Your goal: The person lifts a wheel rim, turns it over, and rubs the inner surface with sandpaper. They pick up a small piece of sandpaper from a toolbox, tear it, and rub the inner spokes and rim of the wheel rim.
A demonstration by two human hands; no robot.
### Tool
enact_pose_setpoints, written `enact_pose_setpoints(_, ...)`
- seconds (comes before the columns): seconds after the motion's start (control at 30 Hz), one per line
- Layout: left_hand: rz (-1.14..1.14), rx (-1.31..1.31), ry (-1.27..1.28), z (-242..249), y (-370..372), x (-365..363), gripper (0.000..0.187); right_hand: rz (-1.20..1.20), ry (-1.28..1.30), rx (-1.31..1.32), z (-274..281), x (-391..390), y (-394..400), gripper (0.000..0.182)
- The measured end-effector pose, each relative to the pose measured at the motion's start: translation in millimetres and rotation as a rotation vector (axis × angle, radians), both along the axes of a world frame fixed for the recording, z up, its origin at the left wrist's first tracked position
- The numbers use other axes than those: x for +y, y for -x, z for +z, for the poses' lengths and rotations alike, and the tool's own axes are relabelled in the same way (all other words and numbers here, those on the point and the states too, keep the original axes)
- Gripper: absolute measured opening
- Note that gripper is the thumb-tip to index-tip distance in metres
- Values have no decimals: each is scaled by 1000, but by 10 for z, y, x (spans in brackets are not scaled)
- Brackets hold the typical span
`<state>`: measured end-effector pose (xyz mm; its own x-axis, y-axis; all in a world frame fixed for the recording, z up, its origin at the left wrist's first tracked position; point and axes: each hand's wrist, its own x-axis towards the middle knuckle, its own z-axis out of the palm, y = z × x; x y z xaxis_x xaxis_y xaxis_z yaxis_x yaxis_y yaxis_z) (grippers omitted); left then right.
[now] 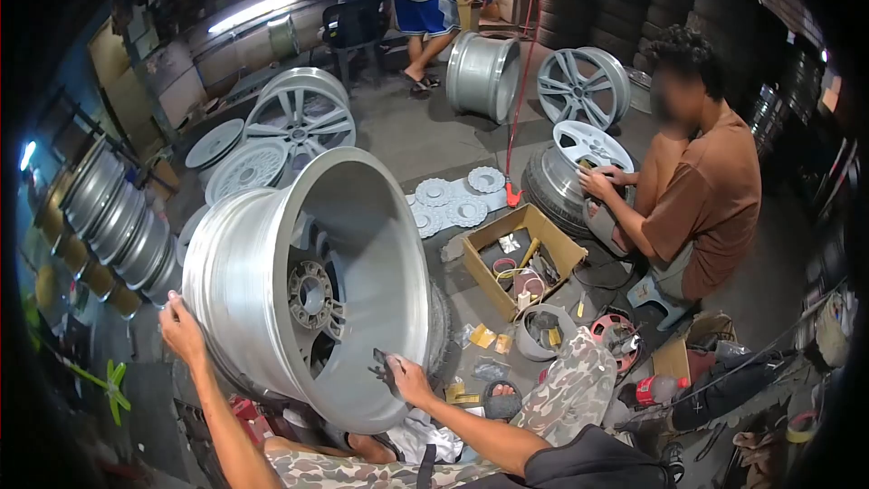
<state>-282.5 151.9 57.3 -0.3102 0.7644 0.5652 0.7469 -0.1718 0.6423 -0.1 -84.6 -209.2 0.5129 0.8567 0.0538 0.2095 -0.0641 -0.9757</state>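
A large silver wheel rim [231,258] stands tilted before me, its hollow barrel turned partly toward me. My left hand [181,330] is closed at the rim's left outer edge, thumb up against the metal. Inside the barrel's near lip, my right hand [412,382] pinches a small dark sheet [380,366] that looks like sandpaper. That sheet lies against or very close to the inner wall; exact contact cannot be told. A tire [440,317] shows partly behind the rim.
A cardboard box [493,285] of tools stands right of the rim, beside a grey round container [543,333]. A seated co-worker [715,190] handles another wheel [593,147]. More rims [299,118] lie behind. A red-hooked line [512,192] hangs mid-floor. A bottle [659,389] lies right.
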Motion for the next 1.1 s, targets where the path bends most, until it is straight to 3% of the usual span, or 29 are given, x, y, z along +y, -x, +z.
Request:
enact_pose_setpoints(0.07, -18, 72, -269, 183, -79, -29, 34, 69, 87, 306, 21, 3, -84, 41)
enact_pose_setpoints(0.1, -28, 68, -274, 320, -211, -96, 34, 60, 81, 304, 21, 6, -132, 41)
enact_pose_setpoints(0.17, -258, -47, -412, 601, -618, -404, 29, 16, 84, 433, 3, -4, -222, 39)
enact_pose_setpoints(0.2, -262, -54, -413, 719, -824, -591, 29, 11, 82, 427, 18, -9, -255, 39)
enact_pose_setpoints(0.37, -778, 124, -368, 1073, -1595, -1601, 22, 32, 69, 538, -57, -8, -206, 35)
enact_pose_setpoints(0.43, -842, 189, -368, 1077, -1737, -1801, 25, 52, 58, 486, -47, -41, -233, 33)
enact_pose_setpoints(0.5, -1038, 299, -458, 1002, -1811, -1935, 18, 59, 38, 616, -121, -24, -286, 32)
enact_pose_setpoints(0.57, -1152, 369, -422, 961, -1871, -2062, 13, 7, 36, 613, -46, -119, -395, 30)
enact_pose_setpoints(0.63, -1265, 357, -392, 858, -1951, -2138, 11, -165, -18, 388, -48, -156, -524, 30)
enact_pose_setpoints(0.8, -1443, 501, -192, 426, -2095, -2290, 17, -317, 146, 346, -18, -332, -761, 31)
enact_pose_setpoints(0.9, -1540, 628, -119, 367, -2135, -2390, 21, -253, 84, 308, -113, -444, -748, 31)
enact_pose_setpoints(0.97, -1582, 548, -153, 262, -2196, -2396, 25, -241, 128, 315, -228, -418, -806, 32)
enact_pose_setpoints(1.0, -1593, 564, -149, 262, -2218, -2395, 25, -215, 123, 165, -309, -377, -892, 32)
enact_pose_setpoints(1.03, -1603, 582, -145, 255, -2230, -2391, 26, -187, 116, 16, -51, -364, -907, 32)
enact_pose_setpoints(1.1, -1593, 584, -145, 201, -2271, -2352, 26, -169, 173, 121, 431, -319, -1095, 30)
